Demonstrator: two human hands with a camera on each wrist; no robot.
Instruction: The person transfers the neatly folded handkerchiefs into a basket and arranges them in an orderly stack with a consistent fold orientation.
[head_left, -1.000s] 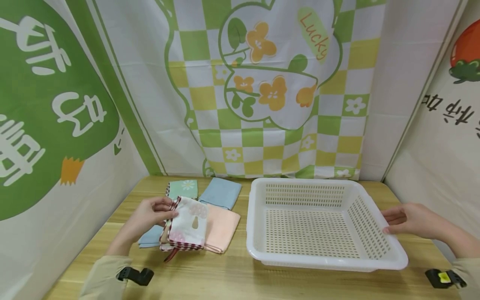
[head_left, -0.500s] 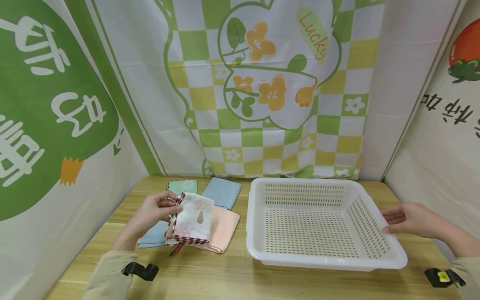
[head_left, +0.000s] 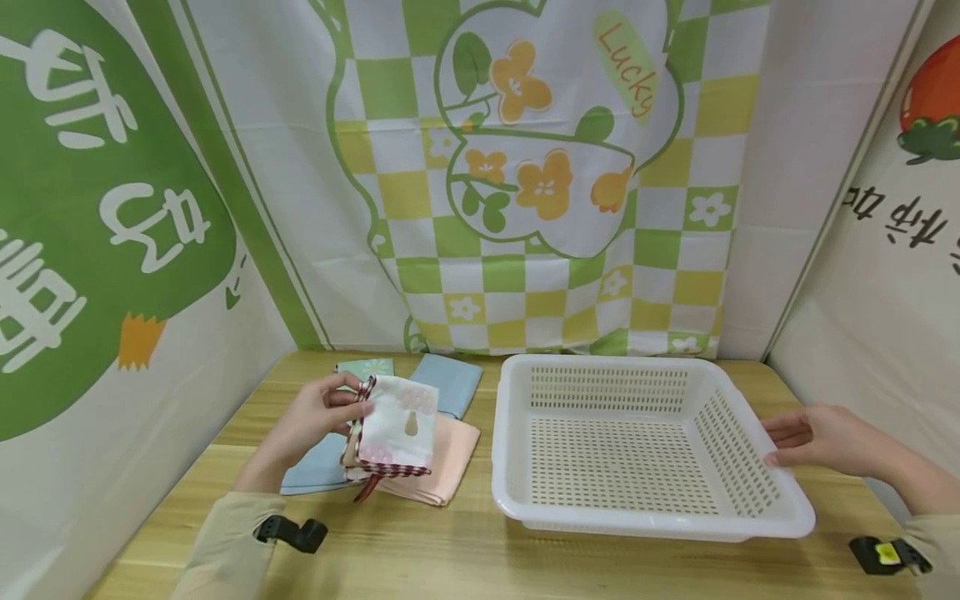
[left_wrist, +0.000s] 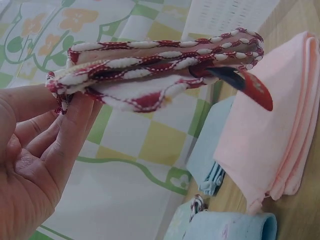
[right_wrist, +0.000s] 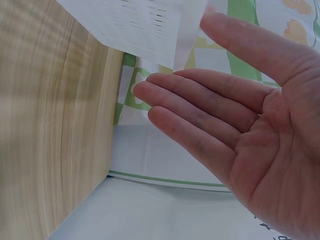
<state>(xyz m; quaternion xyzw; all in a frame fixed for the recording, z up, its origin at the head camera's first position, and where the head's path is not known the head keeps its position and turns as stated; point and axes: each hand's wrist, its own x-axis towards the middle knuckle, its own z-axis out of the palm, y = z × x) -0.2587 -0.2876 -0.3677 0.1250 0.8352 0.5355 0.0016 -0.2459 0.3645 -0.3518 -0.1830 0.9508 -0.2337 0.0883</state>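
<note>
My left hand [head_left: 318, 417] pinches a folded white towel [head_left: 397, 421] by its left edge, fingers on one side and thumb on the other. The towel has a red-and-white checked border, a pale print and a dark red loop; in the left wrist view its stacked folds [left_wrist: 160, 60] show edge-on above the table. Beneath and behind it lie a folded peach towel [head_left: 453, 458], a blue towel [head_left: 453, 383], a green towel [head_left: 367, 367] and another blue towel [head_left: 318, 467]. My right hand [head_left: 832, 442] has its fingers straight beside a white plastic basket [head_left: 652, 527], the thumb at its right rim.
Wood-grain table [head_left: 450, 558] runs in front of the basket and towels. A printed curtain [head_left: 555, 292] hangs along the table's back edge, with printed cloth walls on the left [head_left: 217, 333] and right [head_left: 855, 317].
My left hand has moved to the right and slightly up with the white towel, baring more of the blue towel at the left. The right hand and basket have stayed in place.
</note>
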